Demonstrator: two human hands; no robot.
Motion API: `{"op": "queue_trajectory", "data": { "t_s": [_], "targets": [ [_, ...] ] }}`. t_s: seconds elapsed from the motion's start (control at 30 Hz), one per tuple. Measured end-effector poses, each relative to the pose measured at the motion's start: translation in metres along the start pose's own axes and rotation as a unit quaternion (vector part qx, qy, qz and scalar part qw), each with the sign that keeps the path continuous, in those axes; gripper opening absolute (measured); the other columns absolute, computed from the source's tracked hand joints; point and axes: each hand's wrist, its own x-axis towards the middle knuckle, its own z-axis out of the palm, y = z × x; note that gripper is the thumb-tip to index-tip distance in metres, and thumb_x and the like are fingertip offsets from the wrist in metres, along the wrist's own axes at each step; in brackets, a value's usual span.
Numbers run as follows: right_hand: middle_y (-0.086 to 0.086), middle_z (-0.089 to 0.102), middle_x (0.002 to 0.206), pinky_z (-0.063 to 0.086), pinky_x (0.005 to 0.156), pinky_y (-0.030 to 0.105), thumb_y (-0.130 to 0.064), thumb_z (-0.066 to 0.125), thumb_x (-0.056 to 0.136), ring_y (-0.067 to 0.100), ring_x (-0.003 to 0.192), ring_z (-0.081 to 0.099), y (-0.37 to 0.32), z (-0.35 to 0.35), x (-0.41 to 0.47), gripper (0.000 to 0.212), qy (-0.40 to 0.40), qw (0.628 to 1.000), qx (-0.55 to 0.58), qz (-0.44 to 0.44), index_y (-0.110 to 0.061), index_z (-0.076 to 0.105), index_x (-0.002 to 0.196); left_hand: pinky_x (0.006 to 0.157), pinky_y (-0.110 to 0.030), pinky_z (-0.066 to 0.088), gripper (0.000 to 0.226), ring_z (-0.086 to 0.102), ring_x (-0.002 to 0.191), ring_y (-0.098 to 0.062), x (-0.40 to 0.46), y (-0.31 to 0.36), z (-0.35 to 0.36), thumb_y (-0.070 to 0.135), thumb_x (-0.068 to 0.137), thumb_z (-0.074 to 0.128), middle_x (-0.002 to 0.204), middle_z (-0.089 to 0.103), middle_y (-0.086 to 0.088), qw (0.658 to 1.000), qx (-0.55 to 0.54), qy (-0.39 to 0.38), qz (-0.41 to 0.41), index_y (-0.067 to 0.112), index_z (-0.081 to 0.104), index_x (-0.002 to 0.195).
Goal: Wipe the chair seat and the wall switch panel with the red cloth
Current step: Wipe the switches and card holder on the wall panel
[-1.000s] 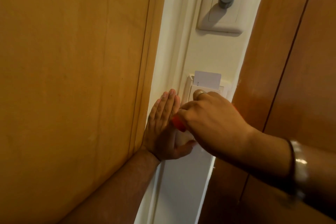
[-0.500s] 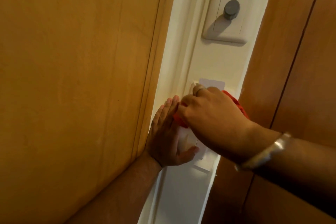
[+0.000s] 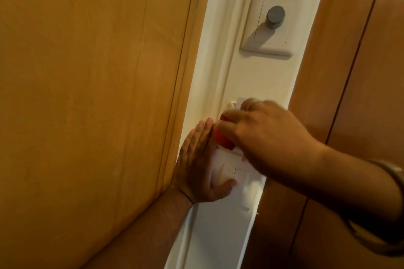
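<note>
Forearms come in from the bottom of the shot, one from each side, and a metal bangle (image 3: pixel 393 172) sits on the right wrist, closest to the camera. Right hand (image 3: pixel 269 137) is bunched up around the red cloth (image 3: pixel 223 140), fingers curled down over it, so only a small wad of red pokes out on the thumb side. It's motion-blurred, so the finger detail is mushy. The cloth is pressed against the upper part of the white wall switch panel (image 3: pixel 229 170), which peeks out just below that hand.

Left hand (image 3: pixel 196 164) is flat and open, fingers straight and together pointing up, resting along the left edge of the switch panel. Its thumb hooks across under the panel's lower edge. The fingertips are right next to the red cloth, basically touching it. The back of that hand is up against the wooden panel (image 3: pixel 91 105) that fills everything to the left of the hands.

Just above the right hand's knuckles a white card (image 3: pixel 241 101) sticks up out of a slot, mostly hidden behind the hand.

Further up the narrow strip of cream wall (image 3: pixel 262 76), well above both hands, there's a second white plate with a grey round knob (image 3: pixel 275 16) on it, throwing a shadow down and to the left. To the right of the hands is more brown wood (image 3: pixel 349 72) with a dark vertical seam. No chair anywhere in view.
</note>
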Motion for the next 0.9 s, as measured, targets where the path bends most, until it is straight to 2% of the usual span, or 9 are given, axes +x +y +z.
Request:
{"op": "queue_trajectory", "data": {
  "t_s": [0.07, 0.13, 0.2, 0.27, 0.43, 0.53, 0.7, 0.8, 0.9],
  "targets": [
    [0.009, 0.046, 0.136, 0.040, 0.096, 0.049, -0.028, 0.061, 0.081, 0.033, 0.119, 0.043, -0.009, 0.012, -0.014, 0.055, -0.054, 0.997, -0.019, -0.043, -0.022, 0.039, 0.131, 0.126, -0.044, 0.013, 0.101, 0.016, 0.155, -0.031, -0.002, 0.000, 0.000, 0.072, 0.082, 0.043, 0.163, 0.023, -0.022, 0.999, 0.038, -0.004, 0.014, 0.001, 0.026, 0.152],
    [0.010, 0.044, 0.140, 0.039, 0.096, 0.053, -0.025, 0.066, 0.075, 0.037, 0.123, 0.041, -0.011, 0.016, -0.030, 0.060, -0.087, 0.994, -0.024, -0.063, -0.022, 0.043, 0.130, 0.126, -0.044, 0.013, 0.102, 0.016, 0.155, -0.031, -0.003, 0.000, 0.001, 0.076, 0.084, 0.035, 0.164, 0.021, -0.022, 0.998, 0.054, -0.002, 0.017, 0.000, 0.025, 0.152],
    [0.010, 0.058, 0.125, 0.050, 0.079, 0.051, -0.025, 0.072, 0.063, 0.037, 0.105, 0.056, 0.001, 0.016, -0.035, 0.058, -0.055, 0.998, -0.020, -0.037, -0.020, 0.056, 0.119, 0.126, -0.042, 0.013, 0.105, 0.016, 0.155, -0.031, -0.002, -0.001, 0.001, 0.079, 0.085, 0.027, 0.164, 0.020, -0.021, 0.999, 0.050, 0.000, 0.013, 0.000, 0.023, 0.153],
    [0.011, 0.061, 0.119, 0.052, 0.069, 0.048, -0.027, 0.073, 0.061, 0.036, 0.095, 0.060, 0.006, 0.015, -0.032, 0.060, -0.024, 1.000, -0.006, 0.010, -0.020, 0.055, 0.118, 0.126, -0.042, 0.012, 0.105, 0.016, 0.155, -0.030, 0.000, -0.002, 0.001, 0.081, 0.085, 0.023, 0.164, 0.019, -0.020, 0.998, 0.055, 0.003, 0.012, 0.001, 0.022, 0.153],
    [0.014, 0.041, 0.145, 0.037, 0.098, 0.059, -0.036, 0.075, 0.065, 0.043, 0.129, 0.038, -0.007, 0.038, -0.043, 0.083, -0.005, 1.000, -0.019, -0.021, -0.021, 0.038, 0.137, 0.125, -0.046, 0.016, 0.106, 0.017, 0.155, -0.031, -0.003, -0.002, 0.004, 0.078, 0.083, 0.036, 0.164, 0.021, -0.020, 0.998, 0.061, 0.014, 0.021, 0.000, 0.022, 0.153],
    [0.014, 0.046, 0.141, 0.037, 0.098, 0.061, -0.030, 0.083, 0.051, 0.042, 0.127, 0.042, 0.008, 0.038, -0.048, 0.095, 0.026, 0.999, -0.012, -0.024, -0.021, 0.041, 0.136, 0.126, -0.046, 0.015, 0.108, 0.017, 0.154, -0.032, -0.003, -0.004, 0.006, 0.080, 0.082, 0.036, 0.164, 0.020, -0.020, 0.998, 0.062, 0.018, 0.021, 0.000, 0.021, 0.153],
    [0.016, 0.048, 0.138, 0.040, 0.098, 0.048, -0.030, 0.075, 0.068, 0.037, 0.123, 0.046, 0.000, 0.031, -0.028, 0.075, 0.068, 0.997, 0.013, 0.028, -0.018, 0.041, 0.134, 0.126, -0.047, 0.015, 0.108, 0.016, 0.155, -0.033, -0.003, -0.004, 0.003, 0.079, 0.083, 0.036, 0.165, 0.018, -0.020, 0.998, 0.060, 0.010, 0.017, 0.001, 0.019, 0.154],
    [0.017, 0.053, 0.133, 0.036, 0.101, 0.048, -0.026, 0.079, 0.058, 0.038, 0.121, 0.049, -0.009, 0.043, -0.044, 0.079, 0.053, 0.998, 0.005, -0.036, -0.016, 0.048, 0.129, 0.125, -0.049, 0.018, 0.104, 0.019, 0.154, -0.033, -0.004, -0.001, 0.003, 0.077, 0.084, 0.036, 0.163, 0.023, -0.022, 0.998, 0.050, 0.019, 0.025, -0.001, 0.024, 0.152],
    [0.015, 0.057, 0.128, 0.049, 0.087, 0.050, -0.026, 0.082, 0.055, 0.037, 0.110, 0.055, 0.003, 0.036, -0.042, 0.079, 0.054, 0.998, 0.015, 0.009, -0.018, 0.048, 0.127, 0.126, -0.047, 0.015, 0.105, 0.018, 0.154, -0.033, -0.003, -0.002, 0.004, 0.078, 0.084, 0.033, 0.164, 0.020, -0.021, 0.998, 0.054, 0.012, 0.020, 0.000, 0.022, 0.153]
  ]
}}
